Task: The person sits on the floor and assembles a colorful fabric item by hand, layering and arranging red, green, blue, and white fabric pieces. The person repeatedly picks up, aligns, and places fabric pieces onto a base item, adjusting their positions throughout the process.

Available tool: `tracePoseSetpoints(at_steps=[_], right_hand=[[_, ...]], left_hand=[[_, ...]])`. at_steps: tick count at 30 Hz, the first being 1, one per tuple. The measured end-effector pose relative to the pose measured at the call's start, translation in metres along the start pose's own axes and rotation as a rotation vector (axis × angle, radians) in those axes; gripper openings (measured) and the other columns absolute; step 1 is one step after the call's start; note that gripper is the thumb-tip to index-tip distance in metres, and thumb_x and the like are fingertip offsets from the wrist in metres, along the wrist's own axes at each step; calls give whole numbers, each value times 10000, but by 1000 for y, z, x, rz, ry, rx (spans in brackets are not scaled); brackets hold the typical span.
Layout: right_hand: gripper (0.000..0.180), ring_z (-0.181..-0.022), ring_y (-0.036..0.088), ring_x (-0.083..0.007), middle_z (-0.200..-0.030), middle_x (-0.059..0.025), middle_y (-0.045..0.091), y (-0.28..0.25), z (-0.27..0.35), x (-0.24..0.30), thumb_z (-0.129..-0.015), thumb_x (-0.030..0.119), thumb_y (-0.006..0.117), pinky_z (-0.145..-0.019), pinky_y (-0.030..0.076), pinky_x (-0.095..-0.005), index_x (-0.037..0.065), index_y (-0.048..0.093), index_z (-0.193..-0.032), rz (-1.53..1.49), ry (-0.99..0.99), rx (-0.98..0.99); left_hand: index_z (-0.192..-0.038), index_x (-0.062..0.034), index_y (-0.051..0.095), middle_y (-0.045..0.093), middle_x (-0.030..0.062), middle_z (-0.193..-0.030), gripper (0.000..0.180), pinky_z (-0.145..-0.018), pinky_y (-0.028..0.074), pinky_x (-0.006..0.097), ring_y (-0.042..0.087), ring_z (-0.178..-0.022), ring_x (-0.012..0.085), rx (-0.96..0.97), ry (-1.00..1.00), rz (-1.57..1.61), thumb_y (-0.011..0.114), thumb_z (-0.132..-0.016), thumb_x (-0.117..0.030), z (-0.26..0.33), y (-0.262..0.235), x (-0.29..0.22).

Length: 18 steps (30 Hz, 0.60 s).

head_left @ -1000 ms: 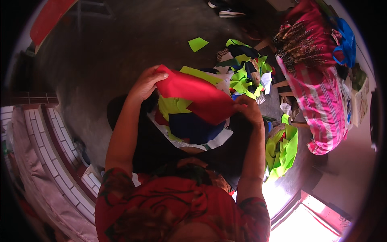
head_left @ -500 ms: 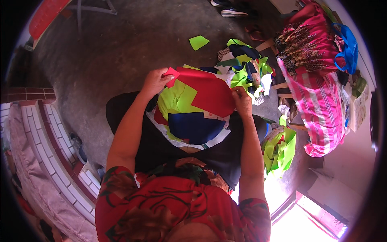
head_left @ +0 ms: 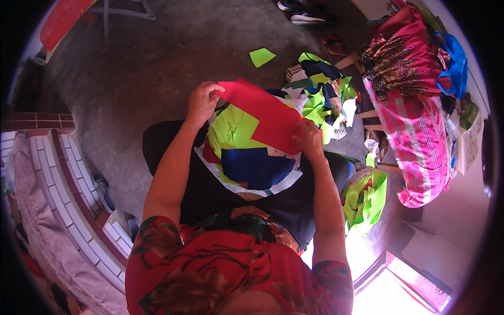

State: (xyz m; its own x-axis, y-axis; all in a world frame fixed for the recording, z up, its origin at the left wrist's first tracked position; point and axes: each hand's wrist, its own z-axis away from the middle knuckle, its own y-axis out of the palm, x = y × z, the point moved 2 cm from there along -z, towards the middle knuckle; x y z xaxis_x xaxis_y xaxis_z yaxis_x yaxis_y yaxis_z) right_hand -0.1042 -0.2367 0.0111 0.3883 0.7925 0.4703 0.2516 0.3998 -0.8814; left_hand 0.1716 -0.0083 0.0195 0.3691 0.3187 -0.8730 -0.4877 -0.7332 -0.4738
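The left hand [head_left: 202, 105] and the right hand [head_left: 310, 140] are at opposite ends of a red cloth [head_left: 265, 113], which spans the gap between them above the person's lap. Its long axis slants across the view, from the left fingers, farther out from the body, down to the right fingers, closer in. From the left hand the cloth runs off to the right and toward the person; from the right hand it runs left and away. The narrow end is at the left hand, and the broader part lies nearer the right.

The left fingers are clamped on the narrow end, thumb against the cloth. The right fingers are bent over the other end, touching it; whether they pinch it or only press on it, I cannot tell.

Under and beside the red cloth, a round layer of patches sits on the lap, with a lime patch [head_left: 231, 131] toward the left and a navy patch [head_left: 257, 168] on the side nearest the body. The red cloth's near edge has a step in it, beside the lime patch.

Beyond the right hand, a mixed pile of scraps [head_left: 317, 107] lies on the floor [head_left: 157, 63], with a single lime scrap [head_left: 261, 57] farther out.
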Motion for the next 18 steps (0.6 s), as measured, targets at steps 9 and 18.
tracePoseSetpoints(at_steps=[9, 18], right_hand=[[305, -864, 598, -268, -841, -52, 568, 2, 10, 31, -607, 171, 787, -696, 492, -392, 108, 574, -816, 35, -97, 330], [85, -774, 637, -281, -813, -49, 594, 10, 12, 25, -706, 144, 661, -634, 507, -408, 133, 622, -780, 209, -123, 281]], left_hand=[[-775, -89, 630, 632, 85, -973, 113, -747, 501, 396, 624, -894, 293, -42, -44, -283, 565, -736, -5, -3, -1, 22], [-892, -98, 621, 635, 92, -957, 148, -756, 493, 385, 621, -889, 303, 140, 39, -312, 638, -749, -68, 4, 13, 0]])
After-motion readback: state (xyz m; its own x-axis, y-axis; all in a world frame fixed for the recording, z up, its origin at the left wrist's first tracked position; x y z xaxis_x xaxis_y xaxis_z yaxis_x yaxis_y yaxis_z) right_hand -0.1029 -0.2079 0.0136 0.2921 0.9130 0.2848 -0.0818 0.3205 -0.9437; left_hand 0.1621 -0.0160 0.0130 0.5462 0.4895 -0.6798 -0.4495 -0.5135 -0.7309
